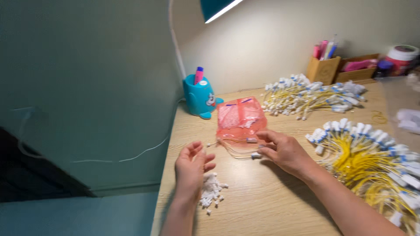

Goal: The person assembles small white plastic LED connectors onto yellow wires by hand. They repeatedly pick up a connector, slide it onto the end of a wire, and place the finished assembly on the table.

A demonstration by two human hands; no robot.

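Note:
My right hand [284,150] rests on the wooden desk [258,201] with its fingers pinching a thin yellow cable [238,150] near its small white connector. The cable loops out from under a pink plastic bag [240,118] just beyond the hand. My left hand [191,165] hovers to the left, fingers curled and apart, holding nothing that I can see. A small heap of white caps [212,192] lies right beside the left wrist.
Two large bundles of yellow cables with white and blue connectors lie at the right [372,161] and at the back [310,96]. A blue whale-shaped pen holder [199,98] stands by the wall. Wooden organisers with pens [323,67] sit at the back right. A lamp hangs overhead.

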